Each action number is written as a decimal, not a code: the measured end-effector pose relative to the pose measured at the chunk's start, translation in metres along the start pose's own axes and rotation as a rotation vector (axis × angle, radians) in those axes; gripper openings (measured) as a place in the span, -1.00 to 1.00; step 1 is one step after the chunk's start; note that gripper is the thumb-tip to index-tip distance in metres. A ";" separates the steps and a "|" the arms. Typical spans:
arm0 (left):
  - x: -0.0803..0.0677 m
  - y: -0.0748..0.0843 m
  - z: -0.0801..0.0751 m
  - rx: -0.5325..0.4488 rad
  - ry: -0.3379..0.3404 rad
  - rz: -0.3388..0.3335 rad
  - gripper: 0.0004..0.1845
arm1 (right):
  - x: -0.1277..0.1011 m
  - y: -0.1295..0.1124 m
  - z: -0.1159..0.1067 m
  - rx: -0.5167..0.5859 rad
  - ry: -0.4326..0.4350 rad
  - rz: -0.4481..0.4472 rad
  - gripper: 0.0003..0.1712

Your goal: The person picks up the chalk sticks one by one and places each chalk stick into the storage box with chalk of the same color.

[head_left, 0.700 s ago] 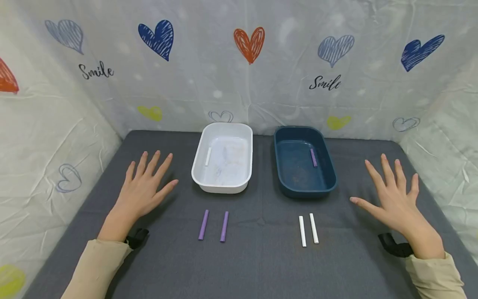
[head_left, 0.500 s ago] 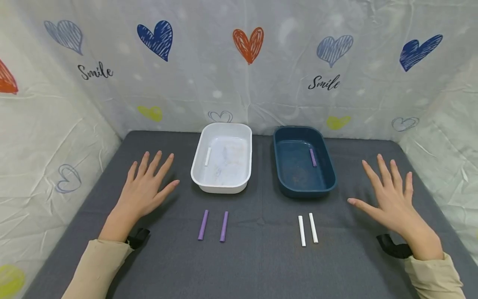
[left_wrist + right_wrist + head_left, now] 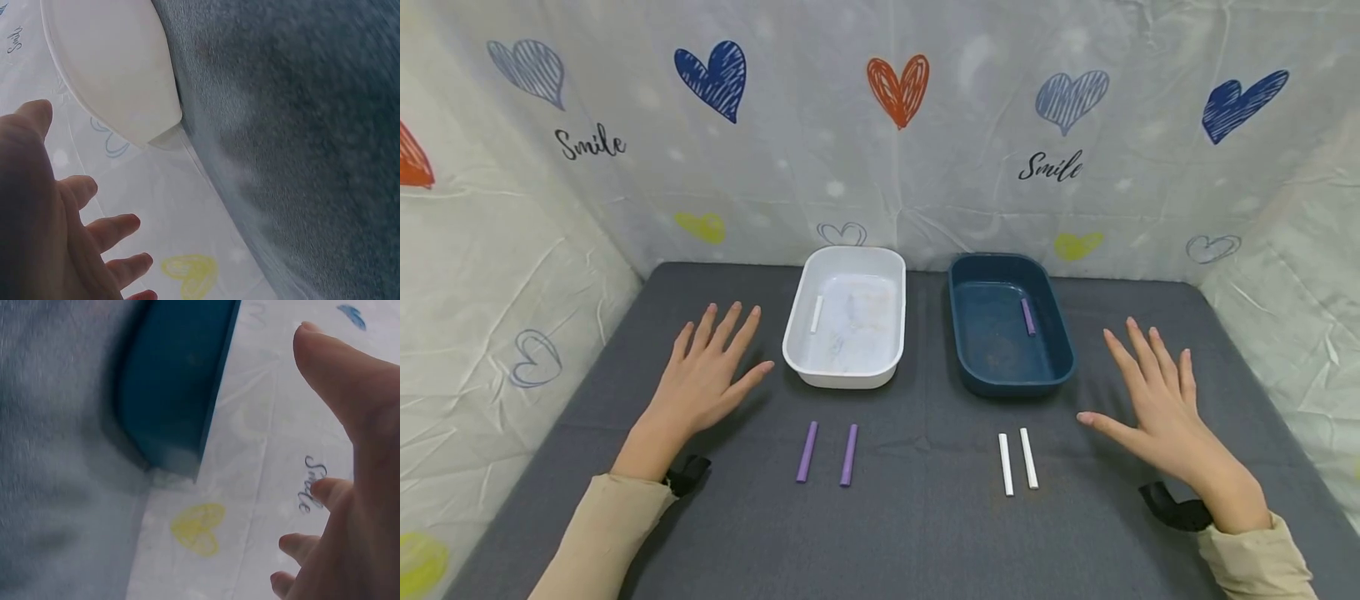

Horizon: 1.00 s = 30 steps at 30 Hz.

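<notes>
Two bare hands are spread over a dark grey table [image 3: 925,533] enclosed by a white curtain [image 3: 820,150] printed with hearts and the word "Smile". The left hand [image 3: 703,379] lies palm down with its fingers straight and fanned wide, holding nothing; its thumb points toward the white tray [image 3: 797,350], which stands just beside it to the right, and the wrist view shows the same splayed fingers [image 3: 115,228] with the outer wall of the white tray [image 3: 119,69] close above them. The right hand [image 3: 1153,412] is likewise flat, fingers wide apart and holding nothing, to the right of the dark blue tray [image 3: 1060,333]; in its wrist view the thumb [image 3: 340,375] stands clear of the dark blue tray [image 3: 175,381]. The two trays sit side by side at the back of the table, near each other but apart. A single white stick [image 3: 817,314] lies inside the white tray near its left wall, and a single purple stick [image 3: 1028,317] lies inside the dark blue tray near its right wall. In front of the white tray two purple sticks [image 3: 827,452] lie parallel on the table; in front of the dark blue tray two white sticks [image 3: 1017,462] lie parallel, near the right thumb but not touched by it.
</notes>
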State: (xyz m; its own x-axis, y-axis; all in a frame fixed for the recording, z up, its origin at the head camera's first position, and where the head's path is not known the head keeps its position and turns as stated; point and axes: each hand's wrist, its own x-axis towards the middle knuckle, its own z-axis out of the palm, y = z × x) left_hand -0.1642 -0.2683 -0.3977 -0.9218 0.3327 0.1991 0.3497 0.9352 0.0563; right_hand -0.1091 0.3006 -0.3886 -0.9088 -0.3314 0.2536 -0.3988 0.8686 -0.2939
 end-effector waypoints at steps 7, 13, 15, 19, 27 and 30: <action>0.005 0.005 0.004 0.000 0.000 0.023 -0.14 | 0.001 -0.012 0.009 0.028 -0.006 -0.047 0.31; 0.009 0.010 0.007 -0.003 -0.004 0.049 -0.15 | 0.001 -0.021 0.017 0.037 -0.017 -0.085 0.34; 0.010 0.012 0.009 -0.004 -0.009 0.056 -0.15 | 0.000 -0.025 0.020 0.043 -0.020 -0.105 0.34; 0.014 0.017 0.012 -0.003 -0.024 0.061 -0.13 | -0.001 -0.033 0.026 0.060 -0.030 -0.133 0.32; 0.021 0.027 0.014 -0.015 -0.060 0.066 -0.07 | -0.002 -0.049 0.034 0.091 -0.034 -0.192 0.31; 0.023 0.029 0.015 -0.017 -0.070 0.067 -0.04 | -0.003 -0.054 0.037 0.114 -0.026 -0.219 0.32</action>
State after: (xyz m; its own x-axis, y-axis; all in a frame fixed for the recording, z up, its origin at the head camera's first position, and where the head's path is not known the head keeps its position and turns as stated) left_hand -0.1776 -0.2314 -0.4063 -0.9057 0.4023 0.1337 0.4128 0.9087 0.0620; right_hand -0.0895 0.2410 -0.4078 -0.8011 -0.5181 0.2998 -0.5970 0.7280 -0.3372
